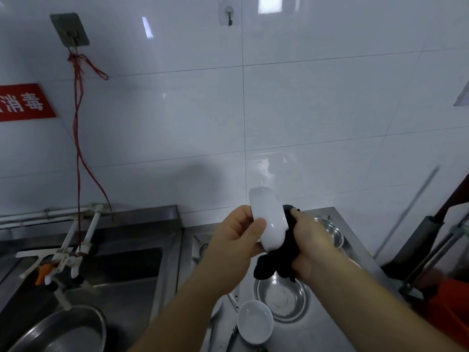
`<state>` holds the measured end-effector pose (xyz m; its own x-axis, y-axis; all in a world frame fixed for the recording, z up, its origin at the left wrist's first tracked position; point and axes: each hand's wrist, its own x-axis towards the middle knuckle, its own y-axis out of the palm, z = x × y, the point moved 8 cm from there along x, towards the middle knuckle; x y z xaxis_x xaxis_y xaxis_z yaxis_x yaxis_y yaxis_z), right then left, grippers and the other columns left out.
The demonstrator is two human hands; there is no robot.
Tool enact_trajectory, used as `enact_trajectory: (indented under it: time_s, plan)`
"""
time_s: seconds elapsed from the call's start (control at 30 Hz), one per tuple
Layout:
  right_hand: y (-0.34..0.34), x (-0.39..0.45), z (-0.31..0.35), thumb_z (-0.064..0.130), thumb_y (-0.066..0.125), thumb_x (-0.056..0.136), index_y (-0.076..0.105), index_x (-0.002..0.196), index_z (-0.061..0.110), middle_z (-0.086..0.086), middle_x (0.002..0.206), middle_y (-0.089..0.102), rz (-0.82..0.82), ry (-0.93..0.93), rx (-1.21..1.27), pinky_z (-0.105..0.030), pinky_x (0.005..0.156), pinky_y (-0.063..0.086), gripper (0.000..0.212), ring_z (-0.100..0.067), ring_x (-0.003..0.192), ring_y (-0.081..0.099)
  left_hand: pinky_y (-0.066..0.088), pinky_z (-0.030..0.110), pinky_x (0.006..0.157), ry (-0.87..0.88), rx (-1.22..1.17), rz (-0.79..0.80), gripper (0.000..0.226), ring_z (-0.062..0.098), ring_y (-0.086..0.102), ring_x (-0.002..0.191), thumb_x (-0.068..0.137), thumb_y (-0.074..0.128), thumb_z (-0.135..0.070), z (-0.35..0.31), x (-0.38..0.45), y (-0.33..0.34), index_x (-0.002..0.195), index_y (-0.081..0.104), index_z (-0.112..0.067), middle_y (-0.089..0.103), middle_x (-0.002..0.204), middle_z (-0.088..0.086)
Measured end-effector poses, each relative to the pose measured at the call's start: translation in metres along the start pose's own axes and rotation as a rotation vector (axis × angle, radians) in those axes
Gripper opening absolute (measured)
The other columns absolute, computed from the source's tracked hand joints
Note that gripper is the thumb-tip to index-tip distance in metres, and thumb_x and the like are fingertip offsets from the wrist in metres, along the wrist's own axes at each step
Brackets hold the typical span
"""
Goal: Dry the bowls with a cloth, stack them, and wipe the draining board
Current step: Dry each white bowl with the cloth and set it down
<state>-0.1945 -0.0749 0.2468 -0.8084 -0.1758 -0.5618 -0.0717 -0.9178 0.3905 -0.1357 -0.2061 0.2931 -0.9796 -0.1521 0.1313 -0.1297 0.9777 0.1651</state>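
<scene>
Currently drying: white bowl (269, 224) held on edge at centre frame, above draining board (355, 240). Left hand (236, 240) fingers pinching its rim; right hand (312, 247) fingers bunched around dark cloth (274, 265), pressing it against bowl. Risk: glazed, wet bowl slipping from thin rim pinch, dropping onto steel bowls below; probable chip. Count: white bowls 2, second (255, 322) at lower centre; steel bowls 2 on board (281, 298), (330, 232); steel basin (63, 331) 1, lower left; cloth 1.

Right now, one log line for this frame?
left hand: holds white bowl | right hand: dark cloth against bowl | phase: drying
</scene>
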Motion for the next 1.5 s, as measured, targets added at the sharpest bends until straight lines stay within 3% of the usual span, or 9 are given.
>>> enact_trajectory:
  time_s: [0.17, 0.27, 0.43, 0.67, 0.93, 1.1, 1.17, 1.27, 1.5]
  plan:
    - [0.002, -0.003, -0.003, 0.034, 0.059, 0.105, 0.072, 0.106, 0.015, -0.012, 0.091, 0.081, -0.031, -0.069, -0.045, -0.049, 0.074, 0.065, 0.023, -0.033, 0.081, 0.079, 0.053, 0.022, 0.062, 0.145, 0.524, -0.103, 0.016, 0.004, 0.062, 0.069, 0.102, 0.058, -0.037, 0.002, -0.001, 0.007, 0.087, 0.06, -0.041, 0.066, 0.077, -0.016]
    - [0.003, -0.006, 0.001, 0.033, 0.056, 0.107, 0.069, 0.104, 0.027, -0.003, 0.082, 0.08, 0.002, -0.229, -0.122, -0.045, 0.066, 0.067, 0.015, -0.025, 0.077, 0.08, 0.044, 0.014, 0.054, 0.136, 0.592, -0.114, 0.032, -0.002, 0.051, 0.056, 0.106, 0.058, -0.037, 0.004, -0.002, 0.008, 0.076, 0.05, -0.045, 0.058, 0.065, -0.019]
    - [0.001, -0.011, 0.011, 0.035, 0.054, 0.107, 0.073, 0.09, 0.046, 0.004, 0.087, 0.08, 0.039, -0.358, -0.199, -0.049, 0.082, 0.066, 0.027, -0.022, 0.087, 0.079, 0.059, 0.039, 0.067, 0.116, 0.685, 0.002, 0.013, 0.014, 0.065, 0.073, 0.106, 0.057, -0.034, 0.007, -0.003, 0.01, 0.096, 0.061, -0.026, 0.069, 0.083, -0.004]
    - [-0.003, -0.009, 0.003, 0.047, 0.069, 0.097, 0.07, 0.093, 0.04, 0.0, 0.087, 0.08, 0.047, -0.339, -0.18, -0.056, 0.088, 0.064, 0.008, -0.029, 0.09, 0.079, 0.055, 0.028, 0.067, 0.08, 0.884, 0.108, 0.016, 0.012, 0.062, 0.076, 0.107, 0.053, -0.03, 0.024, -0.016, 0.021, 0.091, 0.052, -0.029, 0.064, 0.081, -0.006]
    - [-0.013, 0.002, -0.017, 0.046, 0.083, 0.085, 0.073, 0.1, 0.026, -0.016, 0.105, 0.077, 0.076, -0.259, -0.144, -0.057, 0.089, 0.063, 0.027, -0.034, 0.096, 0.078, 0.038, 0.01, 0.064, 0.149, 1.087, 0.198, 0.014, 0.0, 0.054, 0.078, 0.108, 0.044, -0.029, 0.03, -0.018, 0.028, 0.095, 0.044, -0.036, 0.051, 0.084, -0.019]
    - [-0.019, 0.012, -0.033, 0.047, 0.074, 0.091, 0.072, 0.121, 0.013, -0.021, 0.113, 0.077, 0.097, -0.131, 0.016, -0.052, 0.084, 0.064, 0.045, -0.038, 0.099, 0.078, 0.042, 0.021, 0.101, 0.294, 1.195, 0.123, 0.024, 0.005, 0.059, 0.106, 0.104, 0.043, -0.04, 0.031, -0.019, 0.03, 0.114, 0.064, -0.032, 0.07, 0.112, -0.016]
    - [-0.015, 0.012, -0.04, 0.052, 0.07, 0.091, 0.073, 0.122, 0.008, -0.022, 0.108, 0.078, 0.158, -0.033, 0.084, -0.048, 0.071, 0.065, 0.054, -0.038, 0.091, 0.079, 0.025, 0.013, 0.109, 0.285, 1.11, -0.061, 0.032, -0.003, 0.046, 0.123, 0.104, 0.043, -0.046, 0.027, -0.018, 0.014, 0.126, 0.062, -0.034, 0.059, 0.128, -0.025]
    - [-0.017, 0.016, -0.046, 0.061, 0.065, 0.09, 0.074, 0.116, 0.006, -0.017, 0.082, 0.076, 0.199, 0.019, 0.113, -0.031, 0.04, 0.05, 0.061, -0.026, 0.052, 0.069, 0.037, 0.02, 0.108, 0.072, 0.871, -0.296, 0.033, -0.002, 0.046, 0.126, 0.109, 0.043, -0.042, 0.038, -0.013, -0.026, 0.14, 0.053, -0.036, 0.048, 0.134, -0.024]
    - [-0.026, 0.029, -0.048, 0.054, 0.071, 0.09, 0.077, 0.12, 0.01, -0.021, 0.108, 0.078, 0.203, 0.01, 0.067, -0.042, 0.074, 0.058, 0.054, -0.035, 0.085, 0.075, 0.062, 0.024, 0.07, -0.319, 0.111, -0.326, 0.036, 0.016, 0.076, 0.093, 0.111, 0.051, -0.024, 0.08, -0.009, -0.044, 0.099, 0.08, -0.042, 0.078, 0.103, -0.003]
